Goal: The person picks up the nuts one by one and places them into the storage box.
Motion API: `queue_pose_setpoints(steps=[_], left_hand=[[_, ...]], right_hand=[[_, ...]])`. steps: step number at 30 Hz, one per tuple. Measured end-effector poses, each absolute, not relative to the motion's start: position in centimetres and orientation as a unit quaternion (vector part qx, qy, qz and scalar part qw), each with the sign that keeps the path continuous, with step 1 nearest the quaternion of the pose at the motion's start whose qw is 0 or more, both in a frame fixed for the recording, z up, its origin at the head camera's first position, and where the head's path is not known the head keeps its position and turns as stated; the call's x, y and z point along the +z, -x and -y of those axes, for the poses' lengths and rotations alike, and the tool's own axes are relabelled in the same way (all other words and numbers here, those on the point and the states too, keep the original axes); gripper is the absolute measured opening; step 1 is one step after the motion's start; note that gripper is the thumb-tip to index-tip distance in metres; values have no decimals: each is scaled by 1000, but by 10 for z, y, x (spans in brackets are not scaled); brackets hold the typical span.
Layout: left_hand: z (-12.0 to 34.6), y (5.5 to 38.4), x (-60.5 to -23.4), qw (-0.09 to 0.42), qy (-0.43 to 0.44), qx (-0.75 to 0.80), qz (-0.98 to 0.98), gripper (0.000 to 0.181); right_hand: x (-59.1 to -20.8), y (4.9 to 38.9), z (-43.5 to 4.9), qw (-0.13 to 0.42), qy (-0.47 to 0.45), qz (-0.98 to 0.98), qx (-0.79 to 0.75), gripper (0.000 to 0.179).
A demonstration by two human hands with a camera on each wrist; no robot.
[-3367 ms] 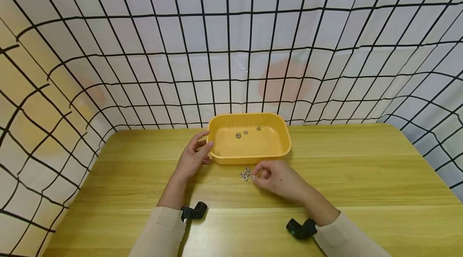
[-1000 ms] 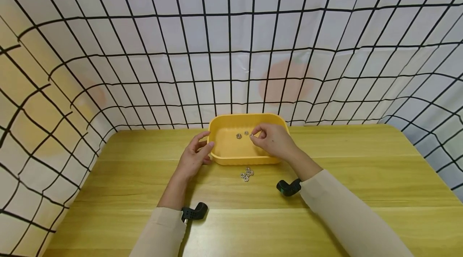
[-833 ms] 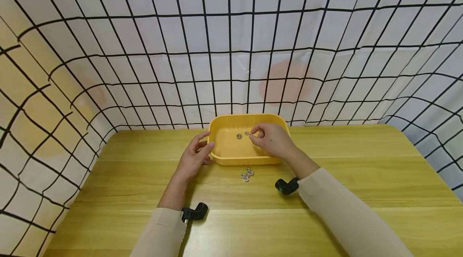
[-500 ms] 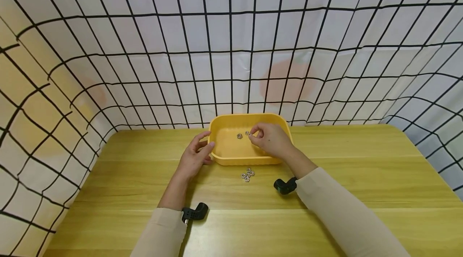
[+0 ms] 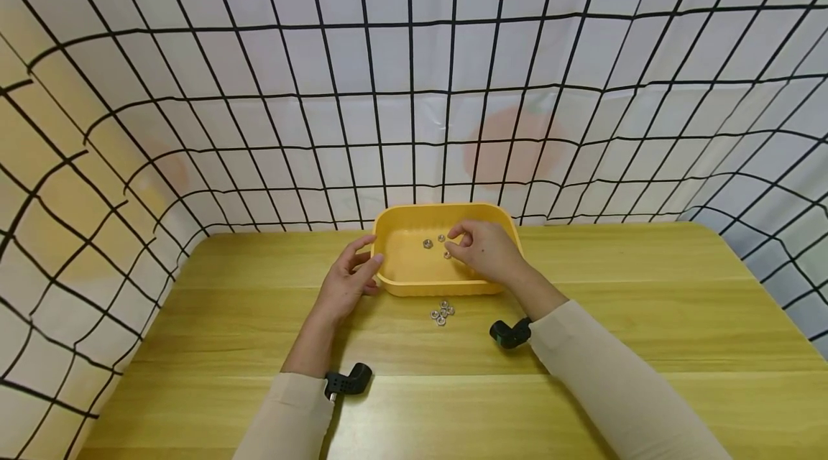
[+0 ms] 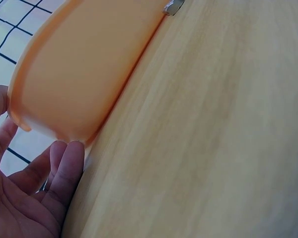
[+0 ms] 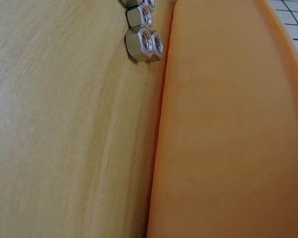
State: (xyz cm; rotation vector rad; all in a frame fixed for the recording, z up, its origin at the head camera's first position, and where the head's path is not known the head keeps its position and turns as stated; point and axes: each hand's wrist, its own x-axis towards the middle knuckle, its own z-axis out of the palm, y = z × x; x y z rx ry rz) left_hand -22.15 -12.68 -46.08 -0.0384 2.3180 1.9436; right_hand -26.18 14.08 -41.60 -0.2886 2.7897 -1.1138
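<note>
A yellow plastic tray (image 5: 404,282) stands on the wooden table near its back edge. My left hand (image 5: 346,280) holds the tray's left end, its thumb at the rim and fingertips against the outer wall in the left wrist view. Over the right part of the tray is my right hand (image 5: 488,251), thumb and forefinger apart with nothing pinched. Just below those fingertips lies a hex nut (image 5: 447,254) inside the tray. Two other nuts show there, a larger nut (image 5: 428,244) and a smaller nut (image 5: 441,238); the hand covers the tray's right side.
In front of the tray, several steel nuts (image 5: 443,312) sit clustered on the table (image 5: 440,402); the right wrist view shows these nuts (image 7: 140,44) close to the tray wall. A black wire grid (image 5: 414,93) with a pale cloth behind it encloses the back and sides.
My right hand carried a nut from the table cluster into the tray, then parted its fingers; the nut now lies on the tray floor. The left hand stayed at the tray's end.
</note>
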Motion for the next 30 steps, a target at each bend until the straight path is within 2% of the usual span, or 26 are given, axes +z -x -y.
queue_pose_setpoints(steps=[13,22,30], left_hand=[[126,222,-459,62,18,643,-763,47],[126,223,-458,61,21,642,-764,47],[127,222,-461,62,16,642,-764,48]], right_hand=[[-415,262,-140,55,83,-923,-371,20],[-412,259,-141,-32,86,-911,-402,16],[-407,250,-142,-54,115,-894,-430,17]])
